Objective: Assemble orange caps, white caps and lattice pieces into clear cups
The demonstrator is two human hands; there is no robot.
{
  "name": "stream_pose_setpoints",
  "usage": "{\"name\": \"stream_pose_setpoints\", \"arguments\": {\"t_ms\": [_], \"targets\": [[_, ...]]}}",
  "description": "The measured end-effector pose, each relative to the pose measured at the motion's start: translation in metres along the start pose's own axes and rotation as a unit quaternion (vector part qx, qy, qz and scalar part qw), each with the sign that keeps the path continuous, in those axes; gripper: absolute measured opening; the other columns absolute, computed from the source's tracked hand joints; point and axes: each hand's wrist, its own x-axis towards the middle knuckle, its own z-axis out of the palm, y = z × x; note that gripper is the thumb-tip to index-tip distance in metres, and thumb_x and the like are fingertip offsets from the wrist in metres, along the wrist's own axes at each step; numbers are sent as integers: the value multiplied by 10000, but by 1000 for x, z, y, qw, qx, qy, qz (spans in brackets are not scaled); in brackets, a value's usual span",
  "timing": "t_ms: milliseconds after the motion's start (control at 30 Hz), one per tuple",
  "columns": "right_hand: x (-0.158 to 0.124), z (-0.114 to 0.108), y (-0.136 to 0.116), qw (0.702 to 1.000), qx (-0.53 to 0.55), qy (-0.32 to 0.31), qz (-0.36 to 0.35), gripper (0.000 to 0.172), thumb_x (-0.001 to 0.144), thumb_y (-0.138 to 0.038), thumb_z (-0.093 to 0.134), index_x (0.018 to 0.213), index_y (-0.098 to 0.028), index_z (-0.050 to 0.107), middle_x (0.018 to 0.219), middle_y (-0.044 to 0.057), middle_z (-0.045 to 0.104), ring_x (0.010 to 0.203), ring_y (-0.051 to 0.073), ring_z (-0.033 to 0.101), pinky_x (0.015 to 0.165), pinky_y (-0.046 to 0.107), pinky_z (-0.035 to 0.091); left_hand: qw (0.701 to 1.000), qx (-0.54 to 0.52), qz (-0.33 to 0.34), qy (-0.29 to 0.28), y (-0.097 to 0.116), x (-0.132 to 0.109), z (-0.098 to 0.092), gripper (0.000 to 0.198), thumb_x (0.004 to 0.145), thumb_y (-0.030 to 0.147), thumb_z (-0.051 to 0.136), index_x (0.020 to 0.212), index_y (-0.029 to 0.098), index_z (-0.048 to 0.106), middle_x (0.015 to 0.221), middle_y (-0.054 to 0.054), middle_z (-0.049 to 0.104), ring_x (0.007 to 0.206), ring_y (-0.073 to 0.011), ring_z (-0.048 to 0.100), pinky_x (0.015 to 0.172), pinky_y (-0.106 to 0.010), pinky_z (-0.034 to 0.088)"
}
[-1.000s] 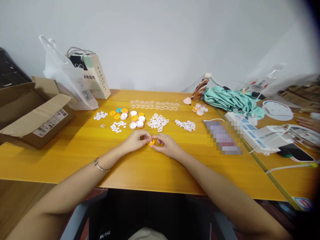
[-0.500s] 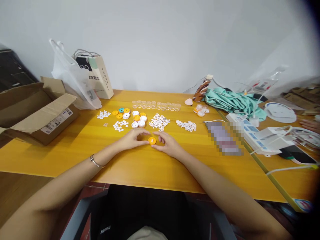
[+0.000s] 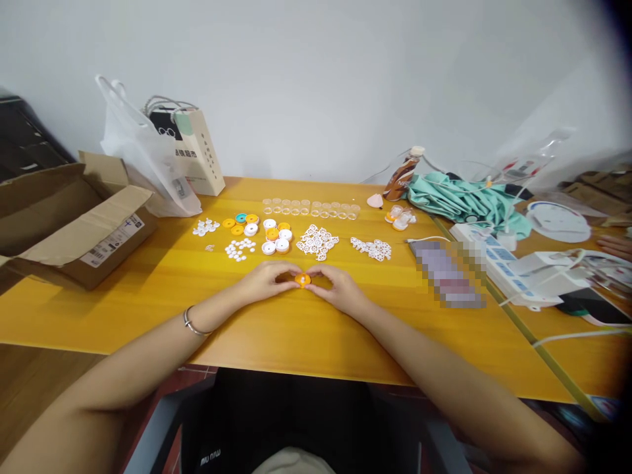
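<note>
Between my two hands is a small round orange plastic piece (image 3: 303, 281) with a white bit at its centre. My left hand (image 3: 269, 282) grips its left side with thumb and fingers. From the right, the fingertips of my right hand (image 3: 336, 286) pinch the same piece. Just beyond lie orange and white round caps (image 3: 282, 244), a heap of white openwork gear-like pieces (image 3: 317, 242) and a smaller heap (image 3: 371, 249) of similar white parts. Small white discs (image 3: 239, 249) are scattered to the left, with more white pieces (image 3: 205, 227) behind them.
Clear cups (image 3: 311, 209) stand in a row farther back. An open cardboard box (image 3: 113, 230) and bags (image 3: 197, 155) are at left. On the right are a phone (image 3: 447, 273), a power strip (image 3: 498, 263), a bottle (image 3: 402, 174), green cloth (image 3: 454, 201) and another person's hand (image 3: 617, 247).
My right hand's fingers have closed in on the orange piece, which both hands now hold. The whole view has shifted very slightly.
</note>
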Motion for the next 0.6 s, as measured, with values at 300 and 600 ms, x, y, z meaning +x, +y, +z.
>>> {"name": "stream_pose_setpoints", "arguments": {"t_ms": [300, 600], "targets": [[0, 1, 2, 999, 5, 14, -47, 145, 811, -250, 586, 933, -200, 646, 936, 50, 689, 859, 165, 650, 824, 313, 508, 994, 34, 99, -20, -8, -3, -1, 254, 865, 225, 519, 1097, 172, 607, 1060, -87, 658, 961, -161, 622, 872, -302, 494], [0, 2, 3, 997, -3, 24, -68, 141, 812, -246, 592, 922, -199, 668, 938, 61, 696, 862, 165, 654, 811, 307, 522, 988, 64, 142, -6, -11, -3, 0, 244, 876, 217, 504, 1083, 177, 627, 1069, -93, 657, 987, -163, 619, 896, -311, 500]]}}
